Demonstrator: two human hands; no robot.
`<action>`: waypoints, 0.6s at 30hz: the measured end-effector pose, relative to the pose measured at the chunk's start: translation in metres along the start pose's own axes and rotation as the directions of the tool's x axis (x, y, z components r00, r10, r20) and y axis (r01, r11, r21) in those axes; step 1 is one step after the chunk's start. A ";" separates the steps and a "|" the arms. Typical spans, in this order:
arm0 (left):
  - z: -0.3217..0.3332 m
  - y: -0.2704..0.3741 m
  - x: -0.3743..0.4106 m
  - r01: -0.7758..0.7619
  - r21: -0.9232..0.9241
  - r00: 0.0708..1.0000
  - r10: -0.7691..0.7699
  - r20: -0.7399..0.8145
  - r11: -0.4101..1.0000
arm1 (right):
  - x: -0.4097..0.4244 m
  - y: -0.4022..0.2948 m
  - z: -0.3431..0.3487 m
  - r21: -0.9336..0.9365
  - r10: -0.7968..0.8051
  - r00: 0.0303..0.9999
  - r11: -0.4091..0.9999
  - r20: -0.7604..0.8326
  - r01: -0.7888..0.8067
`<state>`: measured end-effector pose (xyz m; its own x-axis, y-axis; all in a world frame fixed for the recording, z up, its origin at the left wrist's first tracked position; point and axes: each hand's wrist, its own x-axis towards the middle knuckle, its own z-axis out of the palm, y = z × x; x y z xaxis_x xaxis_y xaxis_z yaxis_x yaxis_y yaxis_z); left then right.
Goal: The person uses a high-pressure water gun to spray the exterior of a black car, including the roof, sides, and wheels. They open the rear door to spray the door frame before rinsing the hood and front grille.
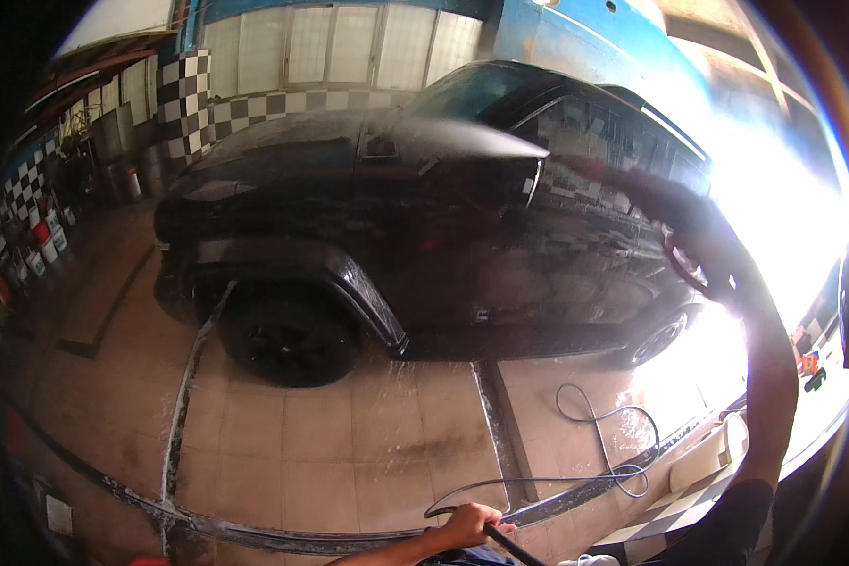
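A wet black off-road vehicle (467,247) stands side-on before me. My right hand (693,230) is raised at the right and grips a pressure-washer spray gun (622,184), dark against the glare. From the gun's tip, near the side mirror, a white fan of water (495,138) sprays left across the hood and the base of the windshield. Low in the view, my left hand (474,523) is closed around a black hose (513,545). Water drips below the side sill. The fingers of my right hand are hard to make out.
Loops of thin hose (608,470) lie on the tiled floor (318,431), near a floor channel (506,431). A pale bucket (707,453) lies at the lower right. Several bottles and containers (49,237) line the left wall. Checkered tiles (255,110) run behind the vehicle.
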<state>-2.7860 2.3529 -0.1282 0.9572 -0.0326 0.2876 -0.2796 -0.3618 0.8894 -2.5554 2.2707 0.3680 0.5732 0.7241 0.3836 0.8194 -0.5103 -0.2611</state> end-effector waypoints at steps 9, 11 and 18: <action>-0.094 -0.045 0.036 0.022 -0.122 0.955 -0.057 -0.290 0.992 | 0.105 -0.021 0.039 -0.113 -0.049 0.929 0.994 -0.368 0.008; -0.127 -0.060 0.055 0.025 -0.116 0.955 -0.058 -0.292 0.993 | 0.140 -0.025 0.060 -0.090 0.013 0.976 0.995 -0.219 -0.034; -0.227 -0.103 0.089 0.124 -0.092 0.928 -0.148 -0.342 0.988 | 0.293 -0.018 0.135 -0.076 0.056 0.997 0.996 0.048 -0.052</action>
<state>-2.6889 2.5992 -0.1133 0.9040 0.3421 0.2566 -0.1643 -0.2762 0.9469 -2.4011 2.5541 0.3655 0.6176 0.7159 0.3257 0.7856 -0.5811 -0.2125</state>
